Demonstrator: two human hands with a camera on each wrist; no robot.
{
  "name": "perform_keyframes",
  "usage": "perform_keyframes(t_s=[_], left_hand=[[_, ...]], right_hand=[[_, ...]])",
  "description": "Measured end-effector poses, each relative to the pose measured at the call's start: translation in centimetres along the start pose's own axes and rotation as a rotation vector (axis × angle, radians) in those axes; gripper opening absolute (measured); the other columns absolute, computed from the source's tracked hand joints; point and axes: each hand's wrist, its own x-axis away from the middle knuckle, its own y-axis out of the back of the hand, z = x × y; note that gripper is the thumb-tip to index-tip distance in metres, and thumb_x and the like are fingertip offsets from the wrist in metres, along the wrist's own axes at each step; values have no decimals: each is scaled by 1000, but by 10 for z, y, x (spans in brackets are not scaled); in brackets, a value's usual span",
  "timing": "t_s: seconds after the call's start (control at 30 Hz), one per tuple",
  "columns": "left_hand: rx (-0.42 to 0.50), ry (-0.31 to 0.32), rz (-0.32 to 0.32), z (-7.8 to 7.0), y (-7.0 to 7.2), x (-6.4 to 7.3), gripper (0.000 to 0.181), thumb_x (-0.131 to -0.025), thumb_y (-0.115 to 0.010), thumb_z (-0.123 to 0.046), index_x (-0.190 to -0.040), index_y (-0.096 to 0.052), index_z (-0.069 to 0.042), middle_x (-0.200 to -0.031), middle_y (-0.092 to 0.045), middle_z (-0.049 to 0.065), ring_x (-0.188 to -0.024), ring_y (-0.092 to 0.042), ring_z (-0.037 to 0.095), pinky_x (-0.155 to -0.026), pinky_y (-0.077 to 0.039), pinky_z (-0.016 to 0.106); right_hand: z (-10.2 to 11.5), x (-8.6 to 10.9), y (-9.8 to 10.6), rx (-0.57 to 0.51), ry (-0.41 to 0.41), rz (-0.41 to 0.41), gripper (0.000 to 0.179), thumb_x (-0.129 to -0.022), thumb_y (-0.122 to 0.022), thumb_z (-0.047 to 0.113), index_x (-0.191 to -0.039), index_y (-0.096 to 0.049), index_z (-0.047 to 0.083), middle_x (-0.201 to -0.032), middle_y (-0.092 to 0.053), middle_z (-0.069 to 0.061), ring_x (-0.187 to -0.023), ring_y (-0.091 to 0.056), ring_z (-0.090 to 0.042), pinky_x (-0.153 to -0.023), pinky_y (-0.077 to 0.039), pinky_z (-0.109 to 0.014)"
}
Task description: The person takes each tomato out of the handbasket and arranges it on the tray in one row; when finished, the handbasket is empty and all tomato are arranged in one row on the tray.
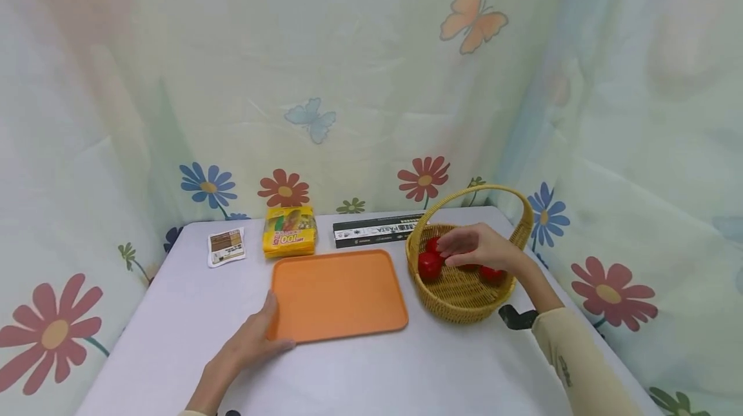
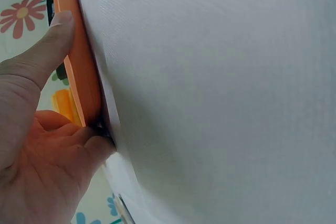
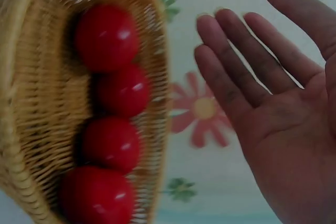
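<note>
Pale cloth printed with butterflies and flowers (image 1: 284,189) hangs around the white-covered bench (image 1: 348,380). On it an orange tray (image 1: 339,297) lies flat in the middle, within reach of the left hand (image 1: 255,333), whose fingers grip its near-left corner, thumb along the near edge, probably to steady it. Just right of the tray stands a wicker basket (image 1: 455,314), perhaps set so close because both suit one reach. Over it the right hand (image 1: 482,247) hovers, fingers extended and holding nothing. A sachet (image 1: 226,247), a yellow packet (image 1: 289,232) and a black-and-white pasta box (image 1: 371,231) sit farther back, seemingly out of the way. Inside the basket, four red balls (image 3: 110,142) line one wall, perhaps having settled against its curve; they look smooth, glossy and roundish, slightly unequal in size. Golden-brown weave and a tall arched handle mark the basket; the tray is plain, shallow and low-rimmed, with rounded corners.
</note>
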Motion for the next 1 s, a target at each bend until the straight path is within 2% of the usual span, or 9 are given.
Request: perform_keyframes(t_s=[0.2,0.3,0.43,0.57,0.7,0.8,1.0], left_hand=[[16,36,1,0,1,0,126,-87,-92,-39,-168,-8,8,-171,-23,34,-157,-27,53,-128,-25,66],[18,47,0,0,0,-1,125,-86,-92,-39,-169,-9,6,-172,-23,32,-158,-27,52,-128,-25,66],[11,47,-1,1,-2,-5,126,-85,-93,-38,-169,-10,5,-172,-23,32,-158,-27,51,-128,-26,65],[-3,29,-7,0,-2,-6,124,-86,-93,-37,-168,-13,7,-171,-25,32,-158,-30,51,-128,-27,64],[-15,35,-5,-2,-3,-7,122,-86,-93,-37,-169,-15,7,-171,-26,32,-157,-31,51,-128,-28,64],[-20,49,-5,-2,-3,-8,121,-86,-93,-37,-169,-16,6,-172,-26,31,-158,-30,50,-128,-28,64],[-29,80,-12,1,-1,-6,121,-85,-93,-37,-169,-18,5,-173,-25,29,-158,-29,50,-128,-28,65]], right_hand=[[-49,-27,-3,-66,-94,-17,53,-98,-80,10,-145,-62,-7,-138,-70,-25,-129,-68,-42,-107,-60,-43],[-62,-40,-9,-79,-103,8,51,-99,-79,6,-145,-61,-7,-141,-67,-28,-132,-64,-45,-111,-57,-48],[-72,-51,-16,-108,-107,53,52,-98,-78,3,-146,-60,-9,-143,-64,-31,-135,-61,-49,-111,-56,-49],[-75,-58,-20,-103,-120,86,57,-95,-80,-1,-147,-59,-8,-144,-64,-30,-134,-61,-48,-112,-54,-52],[-72,-61,-22,11,-142,118,58,-91,-82,-4,-147,-64,-1,-142,-68,-21,-132,-62,-43,-113,-54,-55],[-66,-63,-24,101,-127,139,57,-89,-84,-6,-143,-68,1,-138,-70,-17,-127,-63,-39,-111,-55,-56],[-57,-71,-31,154,-116,128,52,-86,-85,-8,-136,-74,2,-129,-74,-15,-118,-65,-34,-107,-58,-55]])
